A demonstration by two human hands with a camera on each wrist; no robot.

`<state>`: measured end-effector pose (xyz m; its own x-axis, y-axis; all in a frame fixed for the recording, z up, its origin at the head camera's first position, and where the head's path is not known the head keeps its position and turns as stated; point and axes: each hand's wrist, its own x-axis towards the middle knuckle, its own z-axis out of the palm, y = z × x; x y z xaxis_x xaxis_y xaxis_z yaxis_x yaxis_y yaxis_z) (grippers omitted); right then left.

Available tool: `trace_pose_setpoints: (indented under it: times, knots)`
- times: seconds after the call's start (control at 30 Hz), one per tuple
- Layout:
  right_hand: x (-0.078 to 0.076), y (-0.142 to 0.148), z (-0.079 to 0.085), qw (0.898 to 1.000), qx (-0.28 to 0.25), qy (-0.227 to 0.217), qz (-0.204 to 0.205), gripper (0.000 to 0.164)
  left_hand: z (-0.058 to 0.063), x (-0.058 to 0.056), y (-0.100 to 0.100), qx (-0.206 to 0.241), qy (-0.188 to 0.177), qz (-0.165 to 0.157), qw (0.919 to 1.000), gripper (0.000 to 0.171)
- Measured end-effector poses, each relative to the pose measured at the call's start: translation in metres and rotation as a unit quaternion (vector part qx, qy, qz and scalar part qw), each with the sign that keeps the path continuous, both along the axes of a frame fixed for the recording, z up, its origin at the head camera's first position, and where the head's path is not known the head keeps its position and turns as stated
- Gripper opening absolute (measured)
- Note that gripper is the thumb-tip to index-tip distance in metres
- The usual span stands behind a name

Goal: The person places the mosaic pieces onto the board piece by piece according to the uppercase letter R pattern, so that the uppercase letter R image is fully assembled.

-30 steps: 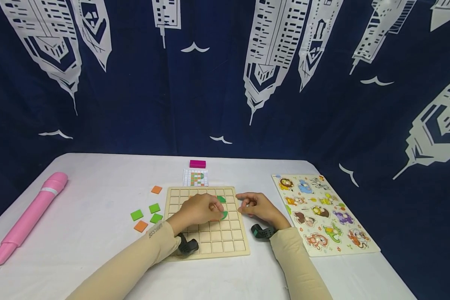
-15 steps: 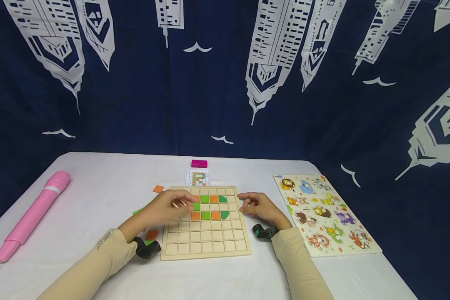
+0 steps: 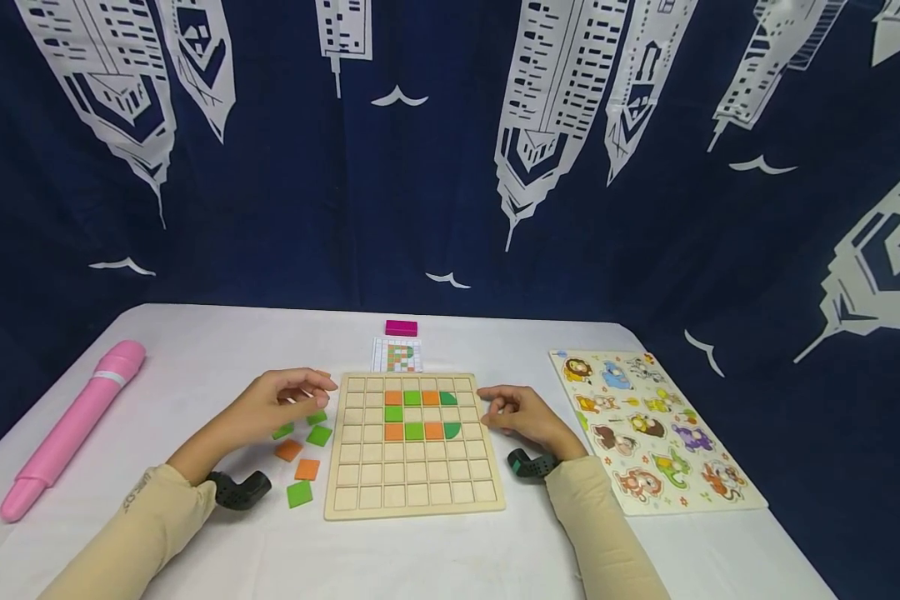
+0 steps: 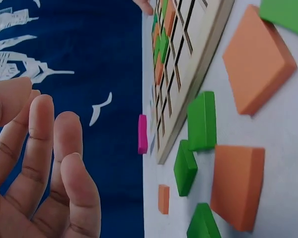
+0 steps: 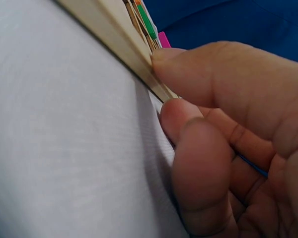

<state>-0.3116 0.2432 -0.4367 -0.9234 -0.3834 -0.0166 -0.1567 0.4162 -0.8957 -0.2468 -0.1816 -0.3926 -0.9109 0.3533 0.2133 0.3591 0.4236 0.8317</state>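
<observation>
My left hand (image 3: 281, 404) hovers over loose square tiles left of the wooden grid board (image 3: 412, 496), with relaxed fingers and nothing visible between them. Below it lie several green tiles (image 3: 299, 494) and orange tiles (image 3: 307, 469); the left wrist view adds a farther orange tile (image 4: 163, 198), hidden by the hand in the head view. Orange and green squares fill some board cells, along with two dark green rounded pieces (image 3: 452, 431). My right hand (image 3: 521, 414) touches the board's right edge with thumb and fingertips, other fingers loosely bent.
Behind the board lie a printed pattern card (image 3: 397, 356) and a magenta block (image 3: 401, 328). An animal picture board (image 3: 652, 433) is at the right. A long pink microphone-shaped object (image 3: 71, 429) lies at the left. Dark patterned cloth (image 3: 285, 208) hangs behind the table.
My left hand has moved left from over the board to above the loose tiles, uncovering the orange, green and dark green pieces in the board. My right hand stays at the board's edge.
</observation>
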Motion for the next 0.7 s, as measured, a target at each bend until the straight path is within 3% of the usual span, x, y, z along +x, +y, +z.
trace_pose_setpoints:
  times: [0.2, 0.57, 0.7]
  knots:
    - [0.001, 0.000, 0.001, 1.000, -0.010, -0.001, 0.003, 0.054, -0.006, -0.004, -0.009, -0.029, -0.021, -0.001, 0.9994, 0.031]
    - [0.000, 0.002, -0.003, 1.000, -0.012, 0.003, 0.012, 0.054, -0.025, -0.014, -0.056, -0.101, -0.019, 0.006, 0.9947, 0.030]
    - [0.000, 0.002, -0.002, 1.000, -0.014, 0.003, 0.013, 0.054, -0.026, -0.014, -0.063, -0.125, -0.042, 0.000, 0.9913, 0.034]
